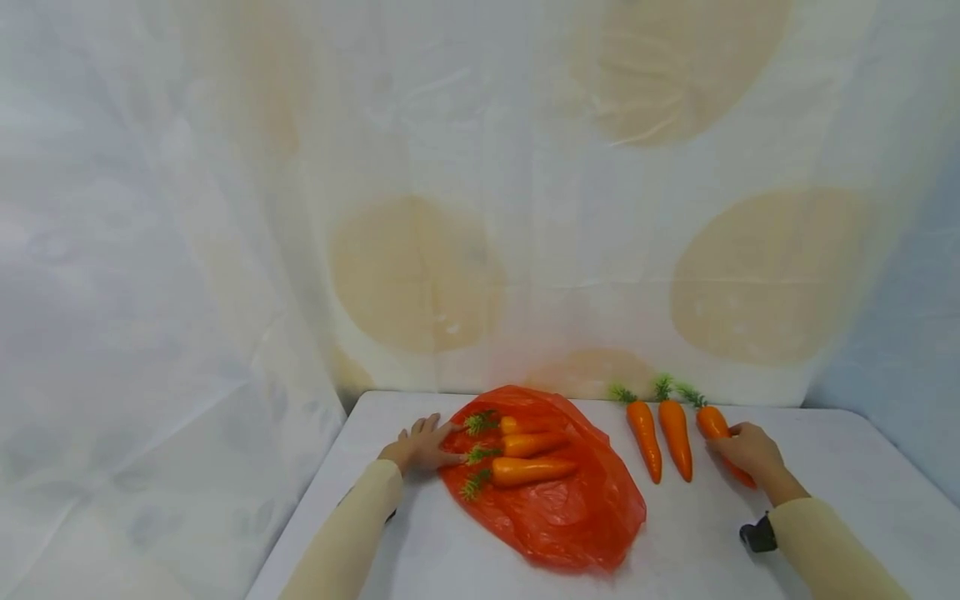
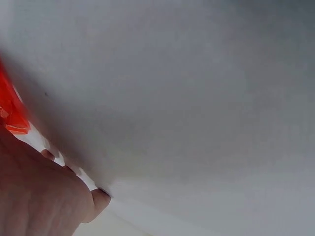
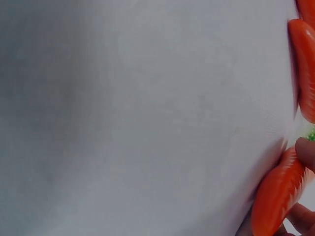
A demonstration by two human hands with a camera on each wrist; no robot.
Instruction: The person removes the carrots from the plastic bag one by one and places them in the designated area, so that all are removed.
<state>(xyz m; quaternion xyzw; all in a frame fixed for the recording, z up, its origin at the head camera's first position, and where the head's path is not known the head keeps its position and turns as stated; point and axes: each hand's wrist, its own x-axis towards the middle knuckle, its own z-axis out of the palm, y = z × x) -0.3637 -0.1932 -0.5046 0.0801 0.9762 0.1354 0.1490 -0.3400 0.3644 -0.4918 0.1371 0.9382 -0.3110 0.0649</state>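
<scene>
My right hand (image 1: 752, 455) grips the rightmost orange carrot (image 1: 713, 423) around its middle, thumb on one side and fingers on the other. The right wrist view shows the lower part of that carrot (image 3: 278, 196) between thumb and fingers, close over the table. At the left, my left hand (image 1: 424, 447) lies with fingers spread at the edge of a red plastic bag (image 1: 555, 517). Three carrots (image 1: 531, 472) with green tops lie on the bag, their tops toward the left hand. In the left wrist view, the left hand (image 2: 44, 196) appears low with the thumb extended.
Two more carrots, a left one (image 1: 645, 440) and a middle one (image 1: 676, 437), lie side by side between the bag and my right hand. A white table (image 1: 697, 550) bears everything. Behind it hangs a pale sheet (image 1: 585, 250) with tan spots.
</scene>
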